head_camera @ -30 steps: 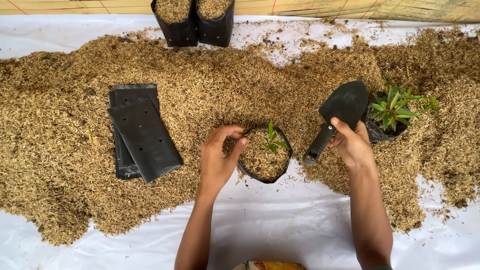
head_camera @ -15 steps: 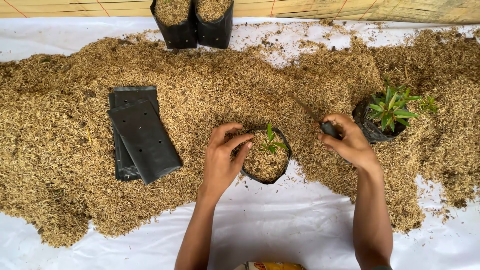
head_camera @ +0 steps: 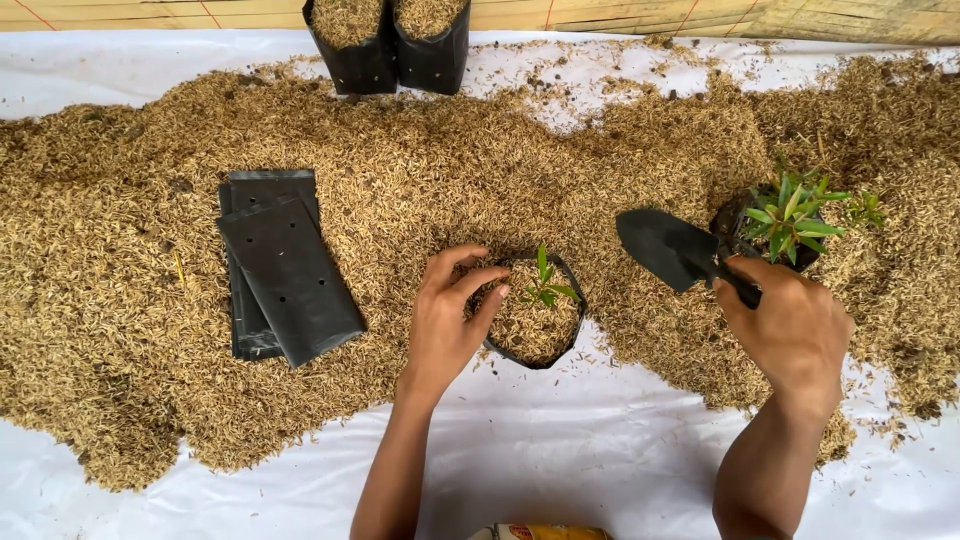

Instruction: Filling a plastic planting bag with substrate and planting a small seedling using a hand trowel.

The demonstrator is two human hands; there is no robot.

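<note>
My left hand (head_camera: 448, 318) cups the left rim of a small black grow bag (head_camera: 534, 354) filled with husk, with a green seedling (head_camera: 544, 285) standing in it. The fingers are curled against the bag's edge. My right hand (head_camera: 790, 325) grips the handle of a black hand trowel (head_camera: 668, 248), its blade pointing left and held just above the husk, to the right of the bag. Behind the trowel sits another black bag with a bushier green plant (head_camera: 790, 215).
A wide layer of rice husk (head_camera: 420, 160) covers a white sheet (head_camera: 560, 460). A stack of flat empty black bags (head_camera: 285, 265) lies to the left. Two husk-filled black bags (head_camera: 388, 40) stand at the far edge, before a bamboo mat.
The right hand turned the trowel: its blade pointed up a second ago, was hidden behind the hand, and now points left. The left hand stayed on the bag's rim.
</note>
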